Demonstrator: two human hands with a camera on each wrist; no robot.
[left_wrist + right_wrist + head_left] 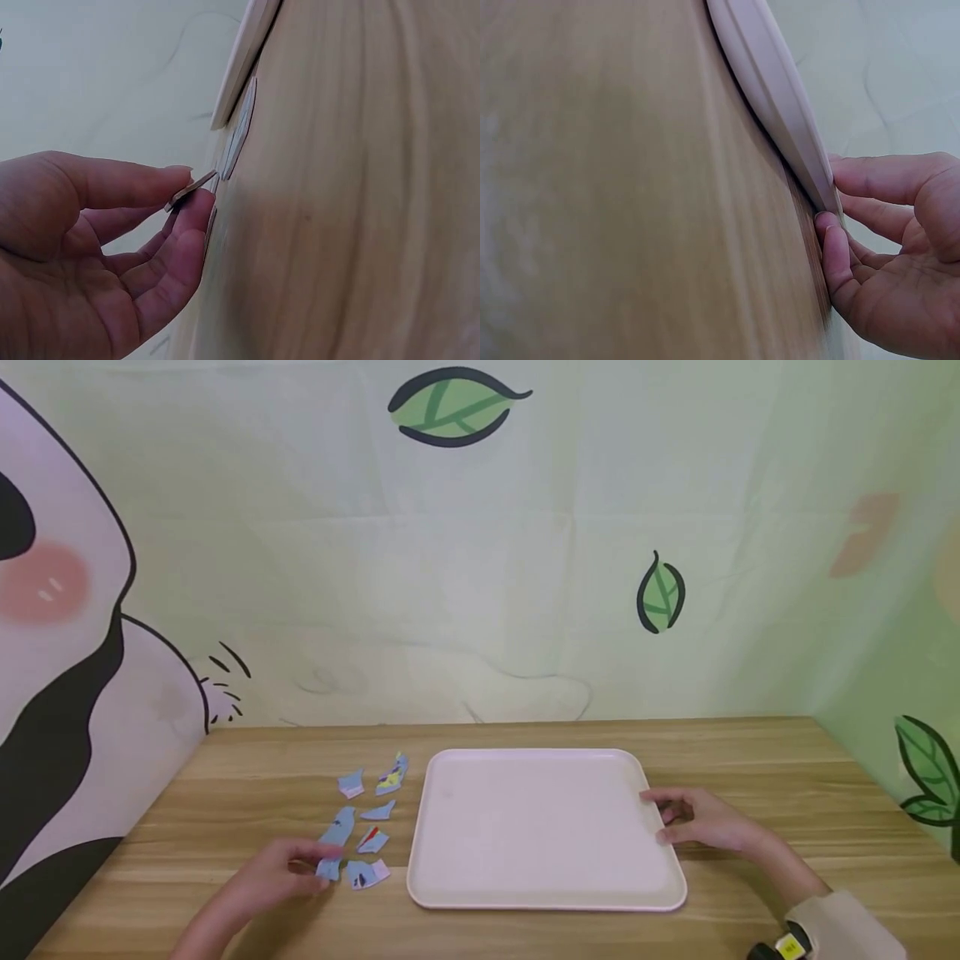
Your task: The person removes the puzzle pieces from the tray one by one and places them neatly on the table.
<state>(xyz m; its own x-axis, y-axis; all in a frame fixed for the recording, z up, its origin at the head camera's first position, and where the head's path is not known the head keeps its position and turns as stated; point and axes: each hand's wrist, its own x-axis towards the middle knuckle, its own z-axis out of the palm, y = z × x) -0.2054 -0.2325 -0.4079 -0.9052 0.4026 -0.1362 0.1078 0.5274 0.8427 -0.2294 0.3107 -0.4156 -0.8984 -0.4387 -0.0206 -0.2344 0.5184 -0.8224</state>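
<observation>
Thumb and fingers of my left hand pinch a thin blue puzzle piece, irregular in outline. In the left wrist view the held puzzle piece appears edge-on and tilted between the fingertips, close over the table. Beside it lie more pieces, including a blue one just behind and a blue-and-pink one to the right. My right hand grips the right rim of a pale pink rectangular tray. From the right wrist, thumb and fingers meet at the tray's edge.
Further small pieces lie left of the tray: one with a red stripe, a plain blue one, a yellow-marked one and a blue-and-pink one. A printed cloth backdrop stands behind the wooden table.
</observation>
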